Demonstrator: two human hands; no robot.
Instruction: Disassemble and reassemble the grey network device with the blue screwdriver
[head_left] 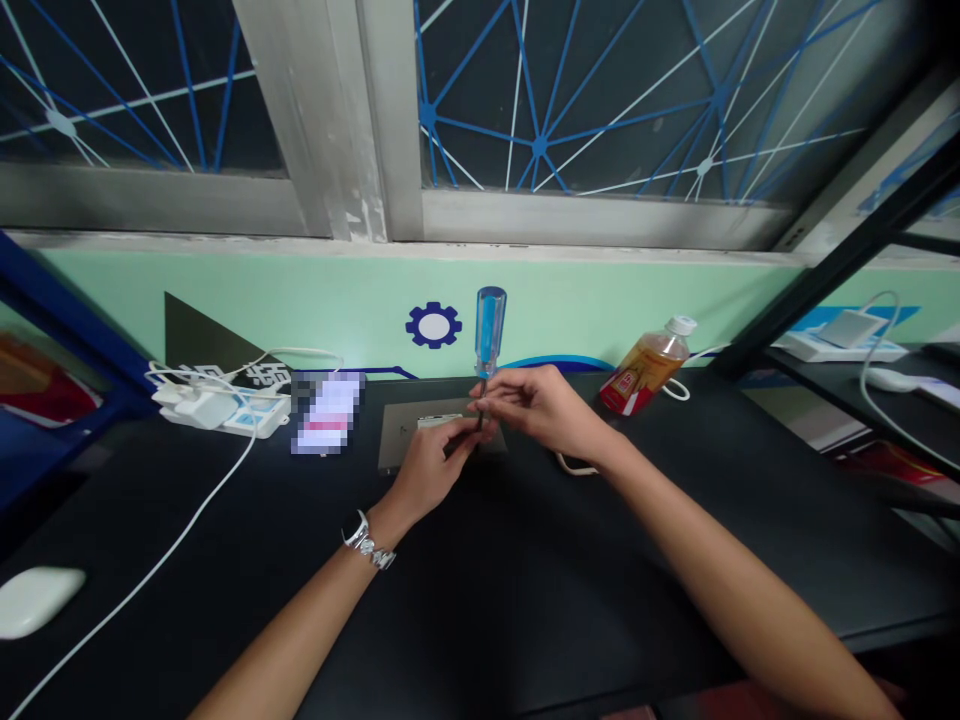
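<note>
Can't tell if the left hand [435, 460] has its grip on anything, but mid-frame the screwdriver [488, 340] stands upright, clamped partway down in the grip of the right hand [546, 402], so any slack could tip it.

The left wrist [390, 522] wears 1 silver watch [367, 541] — its band [384, 558] chunky-linked.

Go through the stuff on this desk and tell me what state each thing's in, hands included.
Screwdriver: upright, handle on top
Right hand: pinching the screwdriver below its handle
Left hand: fingertips near the screwdriver's lower end; grip unclear
Bottle: capped
Phone: screen lit, contents blurred
Power strip: white cables gathered at it
Watch: being worn
</note>
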